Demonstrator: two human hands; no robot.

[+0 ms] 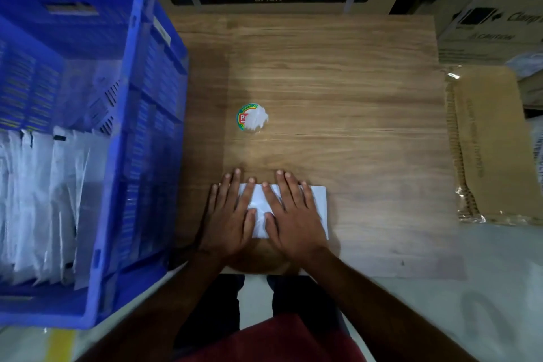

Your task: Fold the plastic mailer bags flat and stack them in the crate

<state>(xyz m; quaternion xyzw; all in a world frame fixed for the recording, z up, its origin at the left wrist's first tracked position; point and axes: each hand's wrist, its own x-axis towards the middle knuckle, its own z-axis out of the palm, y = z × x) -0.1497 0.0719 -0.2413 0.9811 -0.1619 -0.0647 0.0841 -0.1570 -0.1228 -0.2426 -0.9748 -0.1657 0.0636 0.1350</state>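
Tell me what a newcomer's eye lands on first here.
First, both hands, left hand and right hand, pressing flat on a folded white mailer at the near edge of the wooden table. Next, the big blue crate at the left, holding stacked white bags.

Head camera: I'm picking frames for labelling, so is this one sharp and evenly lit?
Head view: the blue crate is smeared by motion blur; both hands, left hand and right hand, on the folded mailer look sharper; the wide angle bends edges; the table is darker at left.
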